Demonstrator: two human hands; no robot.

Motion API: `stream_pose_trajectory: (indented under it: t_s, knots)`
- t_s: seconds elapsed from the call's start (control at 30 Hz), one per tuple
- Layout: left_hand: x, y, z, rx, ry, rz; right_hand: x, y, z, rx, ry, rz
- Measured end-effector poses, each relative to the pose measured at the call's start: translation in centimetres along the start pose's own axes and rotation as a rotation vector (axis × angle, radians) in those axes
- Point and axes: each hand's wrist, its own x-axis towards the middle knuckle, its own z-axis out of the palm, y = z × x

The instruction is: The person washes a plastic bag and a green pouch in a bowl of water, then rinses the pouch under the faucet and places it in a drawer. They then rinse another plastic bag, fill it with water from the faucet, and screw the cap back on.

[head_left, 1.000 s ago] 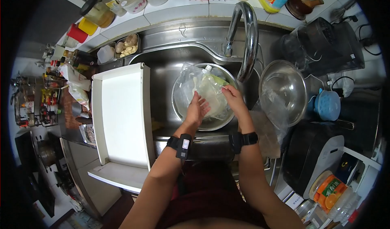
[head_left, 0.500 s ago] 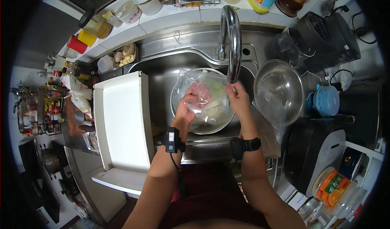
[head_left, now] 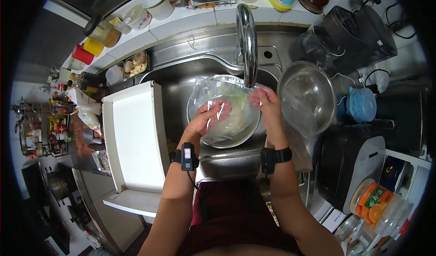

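A clear plastic bag point(head_left: 204, 89) is stretched between my hands above a round metal basin point(head_left: 227, 144) in the sink. My left hand point(head_left: 208, 118) grips the bag's near left side, its fingers partly seen through the film. On the other side, my right hand point(head_left: 267, 102) pinches the bag's edge between thumb and fingers, just below the faucet spout point(head_left: 249, 74). Pale green pieces, which look like leafy vegetable, show through the plastic inside the basin. Both wrists wear black straps with small devices.
A white tray-like board point(head_left: 135, 138) covers the sink's left side. Right of the sink stands another metal bowl point(head_left: 328, 106) with plastic film point(head_left: 302, 119) over its near edge. Beyond it are a blue container point(head_left: 362, 105) and a black appliance point(head_left: 349, 165). Jars and bottles line the back ledge.
The left hand has shifted slightly left and the right hand's fingers have come up onto the bag's edge. The bag is spread wider. The whole view has moved slightly.
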Motion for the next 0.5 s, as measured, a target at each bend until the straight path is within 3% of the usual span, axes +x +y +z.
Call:
stream_pose_trajectory:
  t_s: [0.2, 0.3, 0.5]
  knots:
    - [-0.8, -0.6, -1.2, 0.546, -0.031, -0.076, -0.7, -2.2, 1.1, 0.217, 0.086, -0.051]
    - [-1.7, -1.4, -1.4, 0.406, 0.210, -0.124, -0.9, -2.5, 1.1, 0.253, 0.078, -0.096]
    - [-2.6, -2.0, -2.3, 0.429, 0.380, -0.032, -2.2, -3.6, 0.5, 0.165, 0.111, -0.180]
